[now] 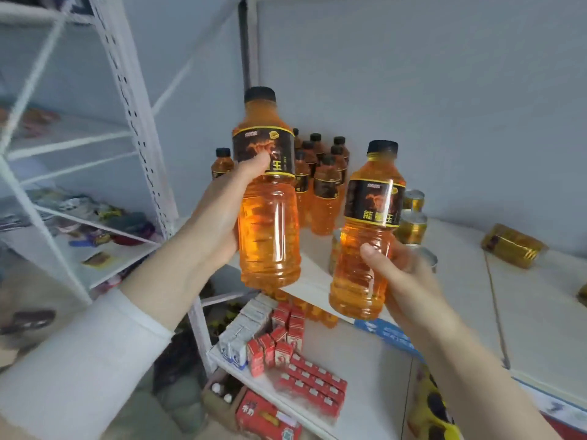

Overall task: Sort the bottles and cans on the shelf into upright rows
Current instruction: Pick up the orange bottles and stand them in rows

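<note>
- My left hand point(222, 214) is wrapped round the first orange drink bottle point(270, 223) at the label's lower edge, holding it upright in the air over the shelf's point(460, 296) front corner.
- My right hand point(400, 271) grips the second orange drink bottle point(365, 249) low on its ribbed body, upright, just before the standing gold cans point(413, 223).
- Both look full, so I judge them weighty. The smooth plastic may slip or give, and the ribbed waist seems the surest hold.
- The standing bottles point(324, 185) cluster at the back, and a toppled gold can point(513, 246) lies well apart.

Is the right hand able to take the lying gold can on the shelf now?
Probably not yet: the right hand holds a bottle, so its grip is full. The shelf between it and the lying can looks free.
</note>
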Available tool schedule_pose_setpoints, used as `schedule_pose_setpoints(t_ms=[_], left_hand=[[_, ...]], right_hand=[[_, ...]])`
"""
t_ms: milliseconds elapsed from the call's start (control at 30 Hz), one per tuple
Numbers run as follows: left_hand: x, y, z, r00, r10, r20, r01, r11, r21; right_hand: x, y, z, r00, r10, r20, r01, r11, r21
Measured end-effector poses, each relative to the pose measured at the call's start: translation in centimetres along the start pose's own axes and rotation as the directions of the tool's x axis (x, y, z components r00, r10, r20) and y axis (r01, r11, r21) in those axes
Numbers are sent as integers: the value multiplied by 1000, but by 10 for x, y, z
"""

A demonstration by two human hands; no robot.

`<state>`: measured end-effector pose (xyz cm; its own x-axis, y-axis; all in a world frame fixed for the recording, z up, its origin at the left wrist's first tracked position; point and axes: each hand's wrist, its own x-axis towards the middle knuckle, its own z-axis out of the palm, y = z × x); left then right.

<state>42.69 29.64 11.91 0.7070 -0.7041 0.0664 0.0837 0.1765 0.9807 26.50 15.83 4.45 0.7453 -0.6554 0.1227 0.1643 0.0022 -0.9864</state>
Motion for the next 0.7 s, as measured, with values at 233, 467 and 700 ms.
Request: schedule_pose_setpoints(t_ms=[233, 467, 700], left_hand=[[54, -19, -78, 989, 140, 48, -148, 963, 226], [126, -56, -80, 961, 189, 202, -264, 841, 472], [184, -68, -74, 925, 52, 377, -305, 695, 652]], right_hand=[[44, 38, 79, 992, -29, -123, 21, 998, -63], [93, 78, 99, 962, -118, -245, 74, 980, -185], [129, 113, 103, 917, -183, -354, 59, 941, -333]])
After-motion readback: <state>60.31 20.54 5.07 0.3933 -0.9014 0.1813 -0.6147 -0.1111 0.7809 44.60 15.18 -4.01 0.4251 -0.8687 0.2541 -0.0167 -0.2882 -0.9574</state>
